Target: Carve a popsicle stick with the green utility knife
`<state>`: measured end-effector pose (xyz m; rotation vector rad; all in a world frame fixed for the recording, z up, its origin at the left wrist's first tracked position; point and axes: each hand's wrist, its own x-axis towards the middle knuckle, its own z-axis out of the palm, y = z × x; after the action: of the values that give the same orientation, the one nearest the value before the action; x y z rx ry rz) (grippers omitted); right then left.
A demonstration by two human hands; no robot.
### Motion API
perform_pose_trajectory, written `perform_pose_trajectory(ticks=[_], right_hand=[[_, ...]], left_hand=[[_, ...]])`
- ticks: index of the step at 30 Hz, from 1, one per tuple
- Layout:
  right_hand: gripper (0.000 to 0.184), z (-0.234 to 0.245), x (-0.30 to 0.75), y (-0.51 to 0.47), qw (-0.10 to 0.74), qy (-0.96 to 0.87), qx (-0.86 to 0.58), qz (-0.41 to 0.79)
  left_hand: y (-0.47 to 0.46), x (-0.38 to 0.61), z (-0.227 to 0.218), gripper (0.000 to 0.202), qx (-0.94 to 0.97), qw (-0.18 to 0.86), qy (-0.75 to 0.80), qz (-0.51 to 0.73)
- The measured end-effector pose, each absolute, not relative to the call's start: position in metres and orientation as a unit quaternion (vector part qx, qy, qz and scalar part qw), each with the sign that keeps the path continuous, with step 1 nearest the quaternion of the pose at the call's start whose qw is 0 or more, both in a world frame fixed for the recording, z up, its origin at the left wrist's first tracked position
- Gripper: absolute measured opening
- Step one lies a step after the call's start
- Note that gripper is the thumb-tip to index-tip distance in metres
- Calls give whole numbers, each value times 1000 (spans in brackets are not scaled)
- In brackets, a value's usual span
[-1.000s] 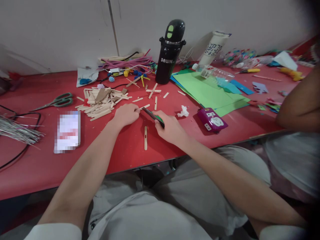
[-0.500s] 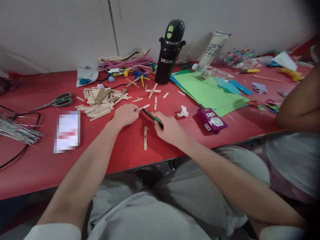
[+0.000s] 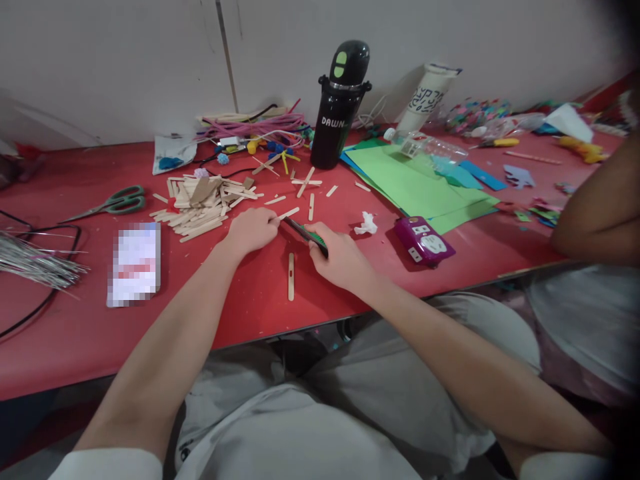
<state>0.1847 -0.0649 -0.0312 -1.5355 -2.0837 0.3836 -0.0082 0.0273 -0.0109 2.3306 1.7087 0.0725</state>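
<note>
On the red table, my left hand [image 3: 253, 230] is closed on a wooden craft stick [image 3: 289, 213], whose far end sticks out past the fingertips. My right hand [image 3: 336, 257] wraps round a black and green utility knife [image 3: 306, 235]. The knife's front end points at the held stick, close by my left fingertips; its blade is too small to make out. Just below the knife lies another craft stick [image 3: 291, 277] with a small slot in its middle. Loose sticks and cut pieces, such as one upright stick [image 3: 311, 207], lie beyond both hands.
A craft stick pile [image 3: 200, 203], scissors [image 3: 117, 201] and a phone [image 3: 135, 263] lie left. A black bottle [image 3: 341, 103] stands behind. To the right are green paper sheets [image 3: 400, 180], crumpled tissue [image 3: 367, 223], a purple power adapter [image 3: 425, 240] and another person's arm [image 3: 600, 200].
The knife has shifted very slightly in my right hand, its front end a little lower against the stick. My left hand and the other things stay in place.
</note>
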Motion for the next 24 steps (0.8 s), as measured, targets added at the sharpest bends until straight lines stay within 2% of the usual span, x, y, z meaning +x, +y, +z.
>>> perform_pose_trajectory(ticks=[24], right_hand=[[38, -31, 183, -65, 263, -767, -569, 138]], left_hand=[[26, -7, -8, 38, 796, 130, 591, 26]])
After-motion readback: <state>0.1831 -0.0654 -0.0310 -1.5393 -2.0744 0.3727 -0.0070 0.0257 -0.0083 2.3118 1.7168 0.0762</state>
